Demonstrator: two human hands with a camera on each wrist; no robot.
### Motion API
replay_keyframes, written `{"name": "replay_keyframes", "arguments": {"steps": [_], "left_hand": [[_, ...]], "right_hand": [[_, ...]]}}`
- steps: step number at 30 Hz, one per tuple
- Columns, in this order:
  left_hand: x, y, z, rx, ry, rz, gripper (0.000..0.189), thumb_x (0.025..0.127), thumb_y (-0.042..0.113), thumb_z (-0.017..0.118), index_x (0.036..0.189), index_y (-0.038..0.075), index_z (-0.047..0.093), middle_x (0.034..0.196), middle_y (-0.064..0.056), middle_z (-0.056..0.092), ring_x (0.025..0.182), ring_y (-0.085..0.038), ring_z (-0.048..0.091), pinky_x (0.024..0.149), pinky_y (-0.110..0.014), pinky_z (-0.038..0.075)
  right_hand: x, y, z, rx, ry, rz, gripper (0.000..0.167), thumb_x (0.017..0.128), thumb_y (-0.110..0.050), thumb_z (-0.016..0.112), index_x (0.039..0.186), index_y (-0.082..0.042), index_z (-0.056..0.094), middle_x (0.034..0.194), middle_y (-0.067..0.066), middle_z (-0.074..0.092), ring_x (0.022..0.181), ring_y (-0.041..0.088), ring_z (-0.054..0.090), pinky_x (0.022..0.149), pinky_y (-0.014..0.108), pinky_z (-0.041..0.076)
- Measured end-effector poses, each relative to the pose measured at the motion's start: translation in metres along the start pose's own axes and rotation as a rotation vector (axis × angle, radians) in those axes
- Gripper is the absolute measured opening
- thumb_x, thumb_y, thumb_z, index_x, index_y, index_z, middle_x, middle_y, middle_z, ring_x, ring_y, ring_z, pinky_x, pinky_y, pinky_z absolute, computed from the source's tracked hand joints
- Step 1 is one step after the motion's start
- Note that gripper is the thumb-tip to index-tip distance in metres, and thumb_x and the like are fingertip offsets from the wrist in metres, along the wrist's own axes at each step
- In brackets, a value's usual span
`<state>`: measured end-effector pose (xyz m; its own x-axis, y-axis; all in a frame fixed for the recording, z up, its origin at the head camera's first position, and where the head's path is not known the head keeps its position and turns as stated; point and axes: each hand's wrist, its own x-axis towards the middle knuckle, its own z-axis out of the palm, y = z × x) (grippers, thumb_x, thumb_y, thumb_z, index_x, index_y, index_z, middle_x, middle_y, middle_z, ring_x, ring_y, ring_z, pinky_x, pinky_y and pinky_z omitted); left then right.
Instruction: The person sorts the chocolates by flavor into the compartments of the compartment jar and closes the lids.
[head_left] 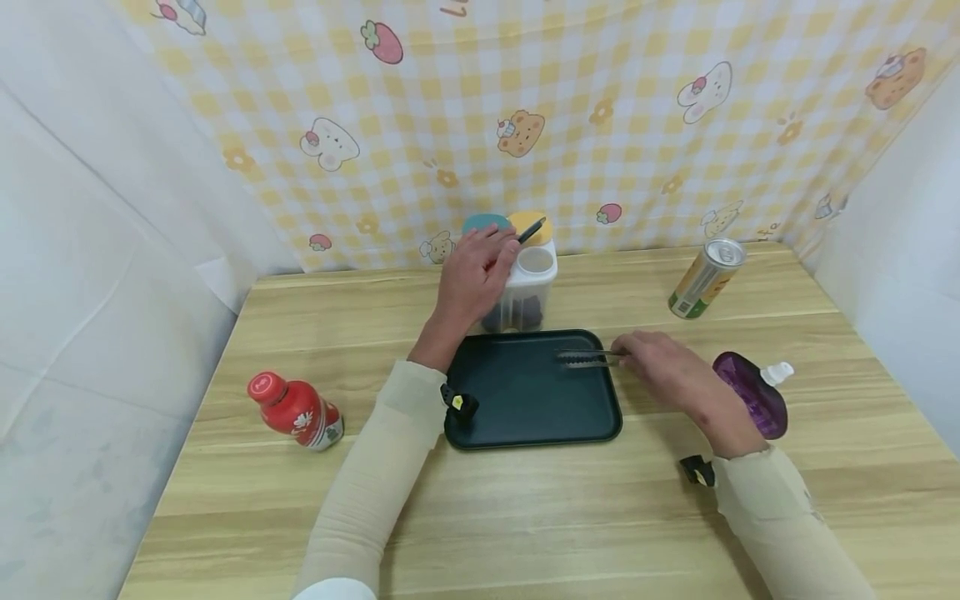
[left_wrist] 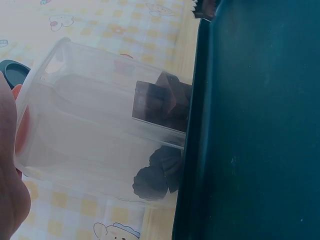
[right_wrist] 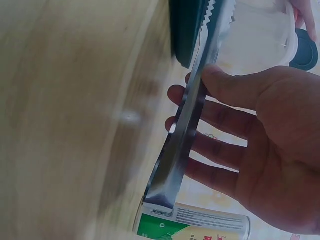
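My left hand [head_left: 477, 265] rests over the top of a clear storage container [head_left: 542, 292] behind the tray, with its fingers on the lid area. A dark teal flap [head_left: 532, 231] stands raised beside the fingertips, next to a round opening. Dark chocolate-like pieces [left_wrist: 162, 100] lie at the container's bottom in separate compartments. With thumb and fingers, my right hand [head_left: 663, 367] holds metal tongs [right_wrist: 177, 135] near their middle. Their serrated tips [head_left: 581, 360] reach over the right side of the dark green tray [head_left: 525, 400], slightly apart and with nothing between them.
A red bottle [head_left: 300, 410] stands at the left of the wooden table. At the back right is a drink can [head_left: 705, 279]. A purple spouted pouch [head_left: 757, 396] lies beside the right wrist. A checked cloth [head_left: 450, 108] hangs behind the table.
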<state>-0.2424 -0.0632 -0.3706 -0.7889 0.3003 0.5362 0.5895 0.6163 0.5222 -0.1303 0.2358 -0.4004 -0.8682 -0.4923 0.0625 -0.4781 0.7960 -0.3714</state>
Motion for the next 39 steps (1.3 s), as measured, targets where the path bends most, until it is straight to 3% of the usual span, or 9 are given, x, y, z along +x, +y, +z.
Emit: {"name": "replay_keyframes", "arguments": {"steps": [18,26,31,35,39], "left_hand": [[0.0,-0.001,0.0,-0.003,0.012,0.002,0.044,0.11,0.039,0.046,0.131,0.011,0.073,0.137,-0.002,0.066,0.141,-0.016,0.047,0.121,-0.027,0.017],[-0.001,-0.001,0.0,-0.006,0.009,0.004,0.044,0.11,0.039,0.046,0.131,0.011,0.073,0.137,-0.002,0.066,0.141,-0.016,0.048,0.121,-0.027,0.017],[-0.001,-0.001,-0.002,-0.005,0.011,0.013,0.043,0.11,0.037,0.047,0.131,0.01,0.073,0.137,-0.003,0.066,0.14,-0.018,0.048,0.121,-0.028,0.017],[-0.001,-0.001,-0.003,-0.011,0.014,0.018,0.042,0.11,0.036,0.048,0.13,0.01,0.073,0.136,-0.004,0.066,0.14,-0.018,0.048,0.121,-0.028,0.018],[-0.001,-0.001,-0.002,-0.014,0.002,0.022,0.042,0.11,0.036,0.048,0.131,0.01,0.073,0.136,-0.004,0.066,0.14,-0.02,0.049,0.121,-0.028,0.018]], "right_hand": [[-0.001,0.0,0.002,0.003,-0.024,0.032,0.022,0.098,0.004,0.064,0.12,0.003,0.065,0.111,0.018,0.069,0.104,0.038,0.066,0.092,0.056,0.051],[0.002,-0.004,-0.011,0.063,-0.101,0.106,0.04,0.103,-0.006,0.062,0.139,0.007,0.055,0.138,0.028,0.054,0.127,0.047,0.051,0.105,0.062,0.042],[0.023,-0.015,-0.027,0.165,0.029,0.11,0.043,0.109,-0.021,0.054,0.144,0.003,0.054,0.146,0.026,0.052,0.136,0.045,0.046,0.11,0.062,0.037],[0.051,-0.023,-0.035,0.319,0.186,0.06,0.044,0.111,-0.028,0.049,0.145,-0.001,0.056,0.142,0.02,0.058,0.13,0.038,0.054,0.107,0.058,0.042],[0.08,-0.026,-0.04,0.515,0.285,0.036,0.046,0.111,-0.032,0.048,0.147,-0.005,0.056,0.143,0.013,0.059,0.131,0.03,0.055,0.109,0.052,0.042]]}}
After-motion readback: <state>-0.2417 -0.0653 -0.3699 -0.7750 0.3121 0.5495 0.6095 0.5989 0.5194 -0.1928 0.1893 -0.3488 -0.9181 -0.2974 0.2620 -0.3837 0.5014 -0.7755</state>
